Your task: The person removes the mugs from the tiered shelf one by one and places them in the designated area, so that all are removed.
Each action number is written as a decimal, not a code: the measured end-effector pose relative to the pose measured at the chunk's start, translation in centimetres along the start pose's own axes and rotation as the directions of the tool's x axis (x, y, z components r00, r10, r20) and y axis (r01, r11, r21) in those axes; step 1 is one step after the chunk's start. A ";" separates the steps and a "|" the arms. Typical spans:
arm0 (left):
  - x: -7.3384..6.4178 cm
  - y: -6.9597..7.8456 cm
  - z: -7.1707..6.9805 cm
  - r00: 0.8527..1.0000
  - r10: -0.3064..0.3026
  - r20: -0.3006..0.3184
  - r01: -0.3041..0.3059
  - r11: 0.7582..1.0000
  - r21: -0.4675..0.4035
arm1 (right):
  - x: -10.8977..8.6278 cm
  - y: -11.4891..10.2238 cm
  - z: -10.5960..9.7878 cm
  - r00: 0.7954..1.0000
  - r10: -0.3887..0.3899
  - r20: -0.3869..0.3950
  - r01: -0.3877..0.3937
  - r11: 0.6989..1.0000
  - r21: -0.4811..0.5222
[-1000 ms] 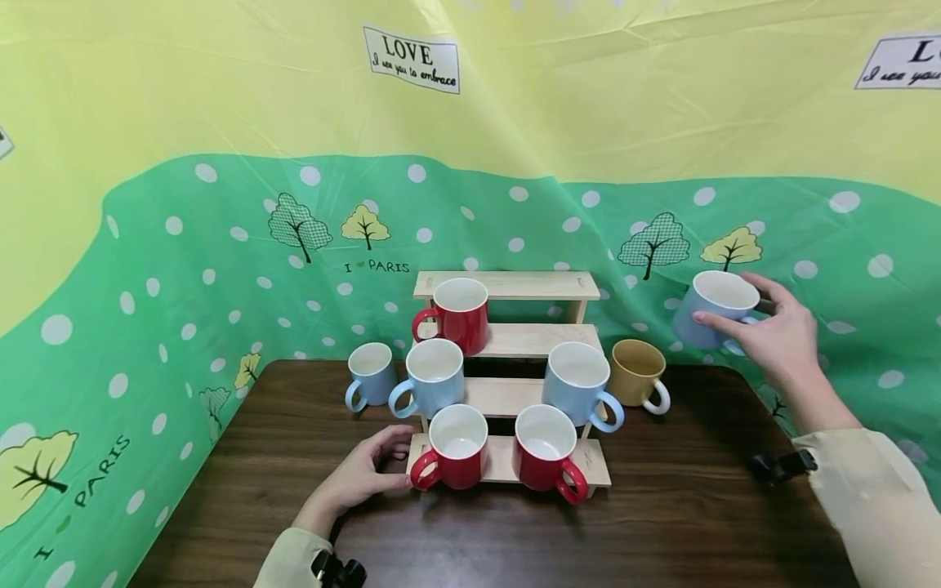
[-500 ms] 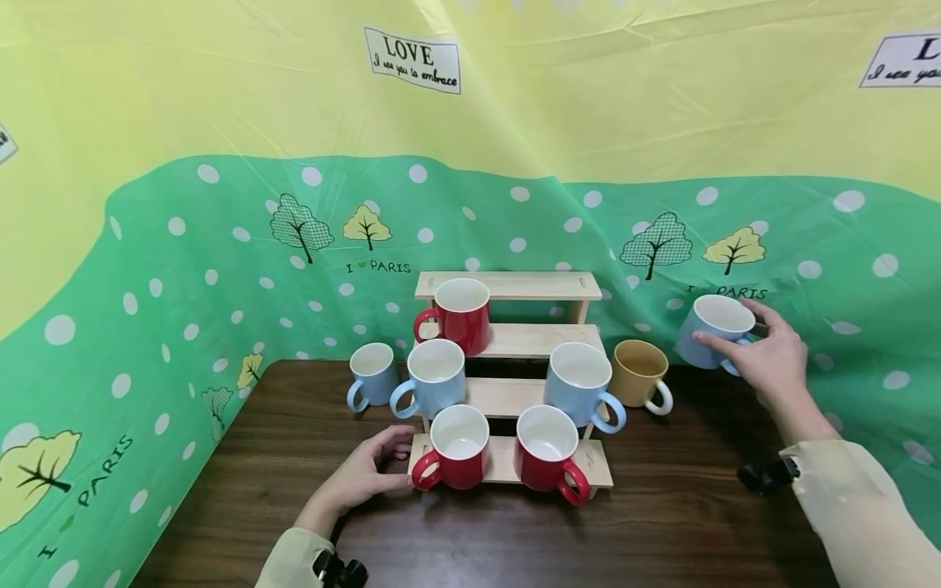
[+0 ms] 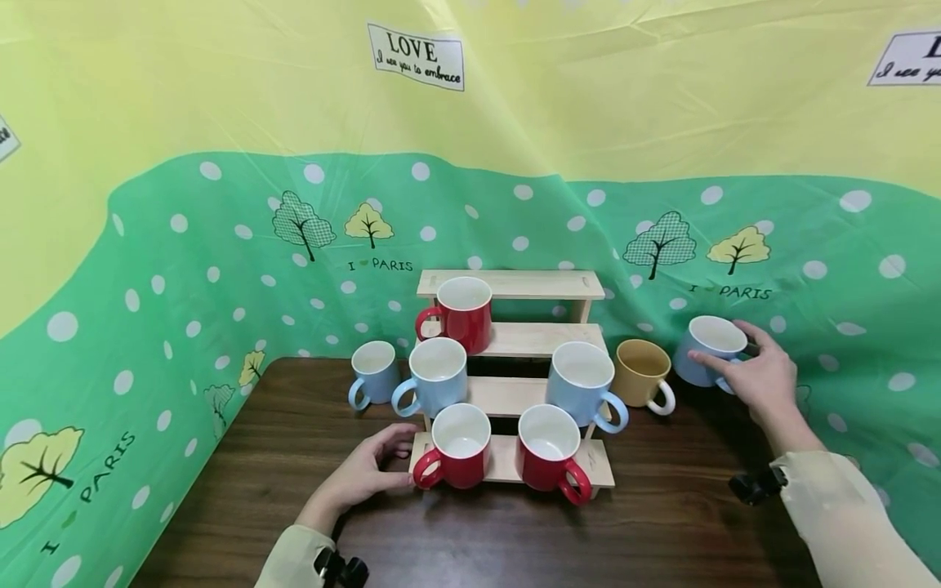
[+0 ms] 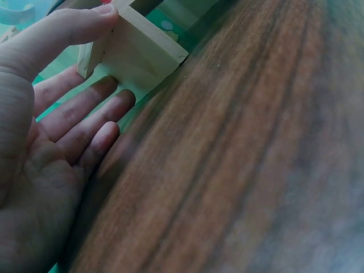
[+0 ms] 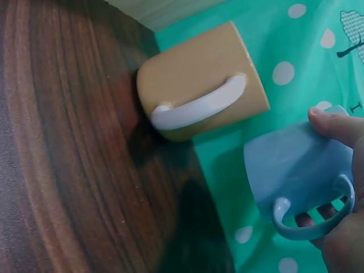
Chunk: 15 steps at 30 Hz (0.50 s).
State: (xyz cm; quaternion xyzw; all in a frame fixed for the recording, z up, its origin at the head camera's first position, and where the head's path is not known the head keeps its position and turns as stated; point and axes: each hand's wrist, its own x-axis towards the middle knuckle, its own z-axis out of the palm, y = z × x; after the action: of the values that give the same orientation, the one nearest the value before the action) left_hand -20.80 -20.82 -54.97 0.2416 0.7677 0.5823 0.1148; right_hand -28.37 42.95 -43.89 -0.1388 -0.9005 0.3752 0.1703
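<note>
My right hand (image 3: 764, 380) grips a light-blue mug (image 3: 694, 366) by its body, thumb on the near side and fingers round the far side. The mug is slightly tilted, close over the table's back right corner; in the right wrist view its handle (image 5: 318, 232) faces the palm. Left of it stands a tan mug (image 3: 639, 380) with a white handle. My left hand (image 3: 363, 474) holds the left end of a stepped wooden rack (image 3: 507, 398) at its lowest board, between thumb and index finger. In the left wrist view the other fingers (image 4: 96, 142) hang loosely beside it.
Two red mugs (image 3: 463, 469) stand on the lowest step, two blue mugs (image 3: 578, 396) above them. Higher up sits another red mug (image 3: 470, 327). A blue mug (image 3: 377, 384) stands on the dark wooden table (image 3: 294, 441) left of the rack. A patterned cloth (image 3: 515, 212) hangs behind.
The right hand has lowered the blue mug toward the table, beside the tan mug, moving slightly inward. The left hand and the rack have stayed in place.
</note>
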 end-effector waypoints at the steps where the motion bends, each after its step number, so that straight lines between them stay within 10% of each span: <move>1: 0.0 0.0 0.0 1.000 -0.002 0.001 0.002 1.000 0.000 | -0.1 0.2 0.1 1.000 0.000 0.005 0.000 1.000 -0.002; 15: 0.0 0.0 0.0 1.000 -0.015 -0.003 0.015 1.000 0.007 | -0.4 2.3 1.5 1.000 0.021 0.017 -0.021 1.000 0.011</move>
State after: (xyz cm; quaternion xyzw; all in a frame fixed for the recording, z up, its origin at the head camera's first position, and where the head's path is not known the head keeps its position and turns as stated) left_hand -20.77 -20.86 -54.93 0.2352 0.7717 0.5791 0.1172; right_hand -28.39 43.40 -46.65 -0.1443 -0.8983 0.3831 0.1595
